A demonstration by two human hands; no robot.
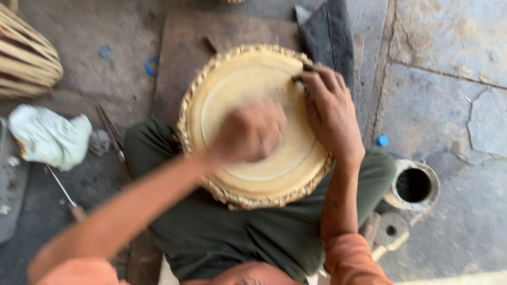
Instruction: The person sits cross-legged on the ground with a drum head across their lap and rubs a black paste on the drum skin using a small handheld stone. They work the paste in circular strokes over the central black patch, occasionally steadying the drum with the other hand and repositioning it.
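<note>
Two bare hands work on a round drum (pixel 251 86) that sits on the person's lap, between legs in green trousers (pixel 228 233). Blurred, the left hand (pixel 247 132) looks curled into a loose fist on the pale skin; whether it grips anything, I cannot tell. Fingers spread, the right hand (pixel 330 109) presses the woven rim. An open tin (pixel 412 184) stands just to the right.
</note>
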